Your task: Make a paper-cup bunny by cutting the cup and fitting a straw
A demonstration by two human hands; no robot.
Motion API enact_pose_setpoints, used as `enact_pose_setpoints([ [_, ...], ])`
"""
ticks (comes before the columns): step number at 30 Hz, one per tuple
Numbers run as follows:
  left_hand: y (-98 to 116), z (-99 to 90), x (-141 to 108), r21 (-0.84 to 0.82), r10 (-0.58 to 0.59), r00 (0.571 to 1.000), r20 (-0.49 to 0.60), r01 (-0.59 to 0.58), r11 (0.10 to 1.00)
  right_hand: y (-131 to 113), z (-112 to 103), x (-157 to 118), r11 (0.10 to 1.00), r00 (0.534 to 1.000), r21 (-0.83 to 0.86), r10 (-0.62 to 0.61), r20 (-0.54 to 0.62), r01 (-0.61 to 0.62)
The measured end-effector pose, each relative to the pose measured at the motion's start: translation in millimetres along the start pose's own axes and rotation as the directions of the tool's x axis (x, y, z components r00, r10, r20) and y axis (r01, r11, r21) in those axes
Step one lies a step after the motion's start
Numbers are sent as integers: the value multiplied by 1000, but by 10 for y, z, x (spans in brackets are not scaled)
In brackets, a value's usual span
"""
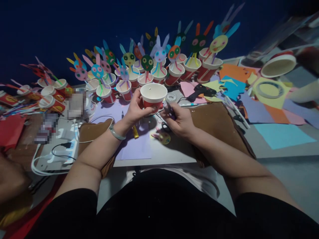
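Note:
My left hand (137, 108) is closed round a red and white paper cup (154, 94), held upright above the table. Just right of the cup, my right hand (179, 120) is closed on a small dark object (171, 112) that is blurred and mostly covered by the fingers. Under my hands lies a yellow paper rabbit face (164, 138) with pink ears. A yellow strip (135, 132) lies on a lilac paper sheet (136, 149) near my left wrist. A roll of clear tape (171, 97) sits behind my right hand.
Paper cups with paper rabbits (147, 63) crowd the back. A black glue gun (201, 91), coloured paper (234, 87) and a large tape roll (269, 89) are at right. Brown cloths (211, 127) flank the workspace. Power strips (62, 151) with cables lie left. Other people's arms (12, 179) show at both sides.

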State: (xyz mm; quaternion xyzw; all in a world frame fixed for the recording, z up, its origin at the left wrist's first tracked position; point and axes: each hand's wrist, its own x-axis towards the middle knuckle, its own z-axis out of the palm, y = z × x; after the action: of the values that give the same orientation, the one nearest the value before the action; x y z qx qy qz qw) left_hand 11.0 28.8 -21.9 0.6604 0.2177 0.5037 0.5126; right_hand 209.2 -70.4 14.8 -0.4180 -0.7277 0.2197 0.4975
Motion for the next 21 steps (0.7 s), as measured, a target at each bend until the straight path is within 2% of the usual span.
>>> enact_pose_setpoints([
  [3, -48, -24, 13, 77, 68, 997, -19, -67, 995, -16, -6, 5, 998, 992, -10, 63, 105, -63],
  [5, -60, -29, 19, 77, 51, 997, -50, -47, 996, -19, -9, 7, 997, 989, -14, 80, 121, -79],
  [11, -16, -3, 1, -8, -92, 992, -88, 91, 996, 8, -28, 9, 994, 994, -106, 51, 92, -41],
  [15, 10, 27, -11, -7, -115, 990, -80, 115, 993, 43, -33, 11, 983, 993, -169, 83, 86, -67],
  [21, 16, 54, -10, -26, -123, 989, -77, 121, 992, 74, -35, 28, 980, 992, -176, 106, 68, -93],
])
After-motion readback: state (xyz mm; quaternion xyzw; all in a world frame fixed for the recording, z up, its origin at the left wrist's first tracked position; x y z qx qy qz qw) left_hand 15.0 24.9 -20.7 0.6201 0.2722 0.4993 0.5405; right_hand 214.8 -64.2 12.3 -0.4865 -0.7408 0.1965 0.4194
